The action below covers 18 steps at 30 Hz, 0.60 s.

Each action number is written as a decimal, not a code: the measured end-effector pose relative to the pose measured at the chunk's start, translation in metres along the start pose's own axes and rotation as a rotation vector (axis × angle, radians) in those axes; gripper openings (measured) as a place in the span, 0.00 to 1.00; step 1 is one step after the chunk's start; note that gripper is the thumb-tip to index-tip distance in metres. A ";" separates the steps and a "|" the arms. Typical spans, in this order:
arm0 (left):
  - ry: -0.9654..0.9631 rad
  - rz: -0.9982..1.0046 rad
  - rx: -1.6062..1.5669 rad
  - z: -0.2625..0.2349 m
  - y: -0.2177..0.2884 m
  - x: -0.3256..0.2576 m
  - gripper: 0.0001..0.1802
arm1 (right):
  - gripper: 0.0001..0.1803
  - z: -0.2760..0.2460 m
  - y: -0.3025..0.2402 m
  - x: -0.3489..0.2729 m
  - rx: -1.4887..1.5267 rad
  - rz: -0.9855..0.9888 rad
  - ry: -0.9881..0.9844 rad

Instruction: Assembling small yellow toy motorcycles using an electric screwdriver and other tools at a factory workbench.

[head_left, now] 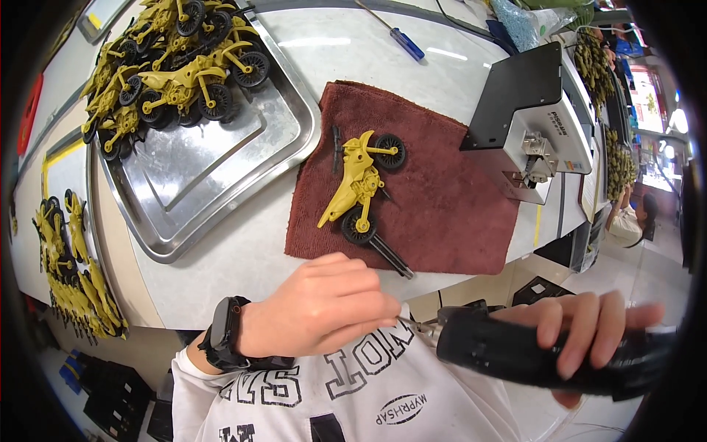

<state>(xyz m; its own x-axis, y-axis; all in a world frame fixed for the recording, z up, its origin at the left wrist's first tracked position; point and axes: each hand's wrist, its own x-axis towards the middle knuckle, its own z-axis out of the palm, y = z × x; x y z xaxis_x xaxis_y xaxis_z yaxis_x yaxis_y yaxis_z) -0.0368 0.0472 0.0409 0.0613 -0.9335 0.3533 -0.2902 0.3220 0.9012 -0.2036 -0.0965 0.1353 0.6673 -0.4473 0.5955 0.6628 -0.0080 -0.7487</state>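
My right hand [589,335] is wrapped round a black electric screwdriver [508,352], held level over my lap with its metal bit [420,322] toward the left. My left hand [324,306], with a black watch on its wrist, is closed in a pinch at the bit's tip; whatever sits between the fingertips is hidden. Beyond both hands, a yellow toy motorcycle [357,184] with black wheels lies on its side on a folded dark red cloth [449,199]. A black handlebar piece [336,147] is by its front, and a dark two-pronged piece [390,256] by its rear wheel.
A metal tray [221,173] at the left bears a pile of yellow toy motorcycles [177,74]. More toy motorcycles [74,272] lie at the far left. A black-and-white screw feeder [530,125] stands at the cloth's right edge. A blue-handled screwdriver [406,44] lies at the back.
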 end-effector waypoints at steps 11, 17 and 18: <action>-0.127 -0.073 -0.347 0.011 -0.008 -0.001 0.12 | 0.33 0.009 0.037 0.022 0.345 -0.088 -0.098; 0.381 -0.442 0.526 -0.016 -0.014 0.012 0.34 | 0.29 0.003 0.031 0.014 0.031 -0.175 0.079; 0.342 -0.459 0.599 -0.008 -0.019 0.010 0.31 | 0.28 0.009 0.036 0.011 -0.064 -0.259 0.259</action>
<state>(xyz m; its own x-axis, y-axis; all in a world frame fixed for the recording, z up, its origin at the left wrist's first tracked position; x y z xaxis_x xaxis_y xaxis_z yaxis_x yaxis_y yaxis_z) -0.0233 0.0332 0.0292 0.5567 -0.8210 0.1268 -0.6195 -0.3087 0.7218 -0.1696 -0.0940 0.1177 0.3664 -0.6346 0.6805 0.7705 -0.2031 -0.6042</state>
